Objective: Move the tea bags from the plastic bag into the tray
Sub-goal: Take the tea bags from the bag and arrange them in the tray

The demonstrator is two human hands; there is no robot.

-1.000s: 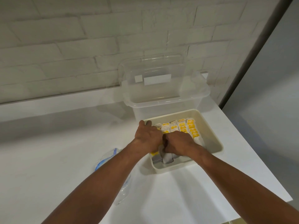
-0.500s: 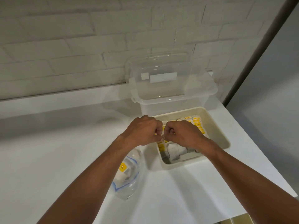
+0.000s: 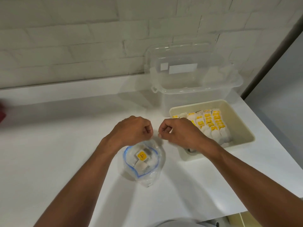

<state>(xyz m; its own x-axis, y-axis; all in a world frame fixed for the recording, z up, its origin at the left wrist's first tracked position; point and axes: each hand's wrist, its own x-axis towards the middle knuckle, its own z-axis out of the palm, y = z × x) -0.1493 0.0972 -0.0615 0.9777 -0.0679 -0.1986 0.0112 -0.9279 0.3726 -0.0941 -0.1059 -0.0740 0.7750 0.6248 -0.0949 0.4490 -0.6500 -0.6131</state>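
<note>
A: Hands, quick?

B: Left hand (image 3: pixel 133 130) is above the clear plastic zip bag with the blue seal strip (image 3: pixel 158 161), fingers curled. Its grip sits right at the bag's raised rim, and I can't tell if it pinches the film. Right hand (image 3: pixel 178 132) is just beside it, not touching. That grip is clenched, thumb to fingertip, nothing visible in it.

A: Tea bags?

B: A few white tea bags (image 3: pixel 141 155) are in the open zip bag, one yellow square tag facing up. The bag stands on the white bench (image 3: pixel 65 145), between the forearms.

A: Tray?

B: The cream rectangular plastic tray (image 3: pixel 237 122) is to the right of the bag, near it but apart. Rows of tea bags (image 3: pixel 209 123) with yellow tags fill its left part (near end hidden by the right wrist).

A: Rest?

B: A clear plastic storage box (image 3: pixel 188 89) stands behind the tray against the white brick wall (image 3: pixel 82 38). A red blur (image 3: pixel 2 112) shows at the left edge, too smeared to name.
</note>
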